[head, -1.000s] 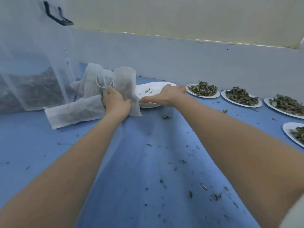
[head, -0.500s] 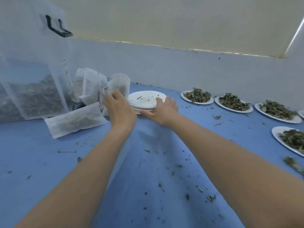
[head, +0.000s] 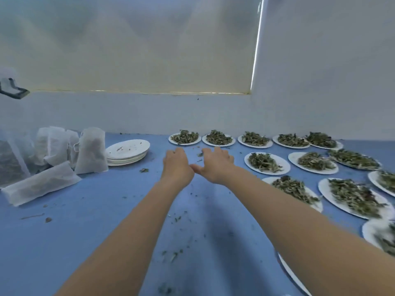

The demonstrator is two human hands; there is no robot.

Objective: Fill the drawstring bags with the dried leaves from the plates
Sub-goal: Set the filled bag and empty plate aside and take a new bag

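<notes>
On the blue table (head: 85, 231), both hands have left the spot they worked at a second ago: the left hand (head: 177, 165) has let go of the filled bags (head: 92, 153) and the right hand (head: 215, 165) has come off the stack of empty plates (head: 127, 152). Both now reach forward side by side, holding nothing, fingers loosely extended and slightly spread, toward the back row of plates with leaves. The nearest of these, a plate of dried leaves (head: 184, 137), lies just beyond the fingertips, with another plate (head: 218, 138) beside it. The filled bags stand together at the left, one lying flat in front (head: 40, 185), near a clear bin (head: 10, 163). Many more heaped plates (head: 267, 163) spread to the right, so the job looks far from finished. That shift suggests one round has closed, the emptied plate stacked and its bag set aside, and the next plate is about to be fetched. No unfilled bag can be told apart in view.
</notes>
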